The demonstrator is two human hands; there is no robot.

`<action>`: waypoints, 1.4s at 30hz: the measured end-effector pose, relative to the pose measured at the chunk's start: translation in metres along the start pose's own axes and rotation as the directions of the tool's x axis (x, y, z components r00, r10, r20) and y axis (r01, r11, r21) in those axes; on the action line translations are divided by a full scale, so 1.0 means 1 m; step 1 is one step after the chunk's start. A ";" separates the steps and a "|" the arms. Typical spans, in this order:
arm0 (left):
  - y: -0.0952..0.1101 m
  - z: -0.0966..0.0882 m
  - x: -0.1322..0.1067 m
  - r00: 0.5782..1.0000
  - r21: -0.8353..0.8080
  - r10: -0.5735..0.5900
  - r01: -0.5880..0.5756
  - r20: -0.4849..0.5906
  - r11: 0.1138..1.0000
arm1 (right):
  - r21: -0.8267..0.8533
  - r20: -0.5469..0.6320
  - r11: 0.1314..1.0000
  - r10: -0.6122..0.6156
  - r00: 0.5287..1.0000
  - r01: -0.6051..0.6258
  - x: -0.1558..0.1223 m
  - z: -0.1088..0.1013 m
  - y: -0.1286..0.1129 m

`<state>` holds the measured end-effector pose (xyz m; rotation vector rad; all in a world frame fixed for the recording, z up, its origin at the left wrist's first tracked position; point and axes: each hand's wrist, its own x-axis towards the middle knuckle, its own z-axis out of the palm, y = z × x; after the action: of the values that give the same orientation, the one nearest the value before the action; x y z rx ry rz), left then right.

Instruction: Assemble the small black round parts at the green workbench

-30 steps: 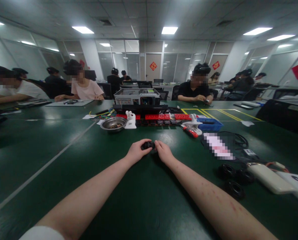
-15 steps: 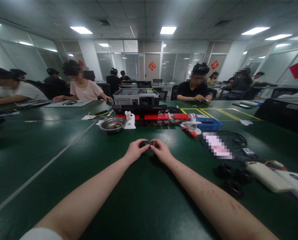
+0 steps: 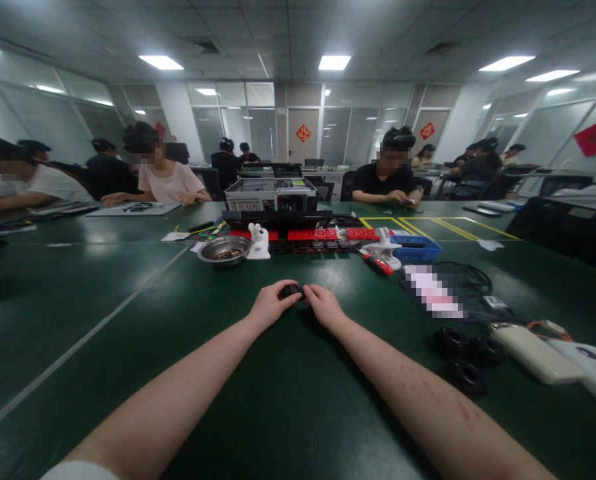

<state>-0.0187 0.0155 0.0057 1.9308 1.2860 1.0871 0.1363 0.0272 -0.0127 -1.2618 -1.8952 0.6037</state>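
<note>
Left hand [image 3: 271, 305] and right hand [image 3: 327, 308] pinch a black part [image 3: 291, 291], maybe not done yet; three rings [image 3: 462, 366] wait at four o'clock.

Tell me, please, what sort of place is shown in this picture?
Probably a shared workshop or training room for assembly work: a metal-framed case, a red-handled tool and a metal bowl of small pieces are here, and several people sit at tables.
</note>
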 end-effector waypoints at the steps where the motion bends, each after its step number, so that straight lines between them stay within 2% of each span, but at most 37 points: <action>1: -0.002 0.001 0.001 0.999 -0.057 -0.036 0.036 0.012 0.998 | 0.018 0.000 1.000 -0.020 1.000 0.020 0.000 0.000 0.000; 4: -0.008 0.002 0.005 0.986 -0.241 -0.151 0.164 0.070 0.956 | 0.050 0.005 0.996 -0.081 0.997 0.080 -0.002 0.000 -0.002; 7: -0.011 0.003 0.006 0.980 -0.296 -0.182 0.196 0.075 0.935 | 0.018 0.016 0.993 -0.113 0.993 0.113 -0.004 0.000 -0.005; 10: -0.009 0.002 0.005 0.988 -0.221 -0.149 0.154 0.037 0.963 | -0.001 0.005 0.995 -0.095 0.995 0.095 -0.005 0.001 -0.005; 15: 0.003 0.000 -0.001 0.999 0.018 0.009 -0.008 -0.032 1.000 | 0.016 -0.032 1.000 -0.004 0.999 0.004 -0.003 0.001 -0.002; 18: 0.008 0.000 -0.003 0.999 0.074 0.034 -0.032 -0.027 0.997 | -0.011 -0.005 0.999 0.031 0.999 -0.031 -0.003 0.000 -0.003; 21: 0.007 -0.001 -0.003 0.999 0.080 0.042 -0.040 -0.030 0.996 | -0.044 0.000 0.999 0.017 1.000 -0.017 -0.003 -0.001 -0.005; 24: 0.001 0.000 0.000 1.000 -0.001 -0.003 0.003 -0.024 1.000 | -0.006 0.001 1.000 -0.002 1.000 0.002 -0.003 0.000 -0.005; 27: -0.007 0.003 0.004 0.993 -0.172 -0.109 0.114 0.041 0.978 | 0.074 0.004 0.996 -0.046 0.999 0.046 -0.002 0.002 -0.003; 30: -0.012 0.004 0.006 0.985 -0.260 -0.151 0.166 0.079 0.951 | 0.102 0.006 0.991 -0.083 0.996 0.082 -0.003 0.003 -0.002; 33: -0.011 0.003 0.006 0.990 -0.207 -0.132 0.138 0.043 0.968 | 0.127 0.009 0.988 -0.088 0.996 0.087 -0.004 0.002 -0.004; 37: -0.004 0.001 0.002 0.999 -0.054 -0.025 0.024 -0.029 0.998 | 0.160 -0.029 0.986 -0.042 0.999 0.046 -0.004 0.000 -0.005; 42: 0.003 0.000 -0.002 0.999 0.045 0.026 -0.025 -0.030 0.999 | 0.055 -0.025 0.996 0.068 0.997 -0.066 -0.003 -0.002 -0.005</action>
<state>-0.0180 0.0124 0.0073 1.9754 1.3156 1.1136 0.1358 0.0228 -0.0086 -1.2968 -1.8090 0.6657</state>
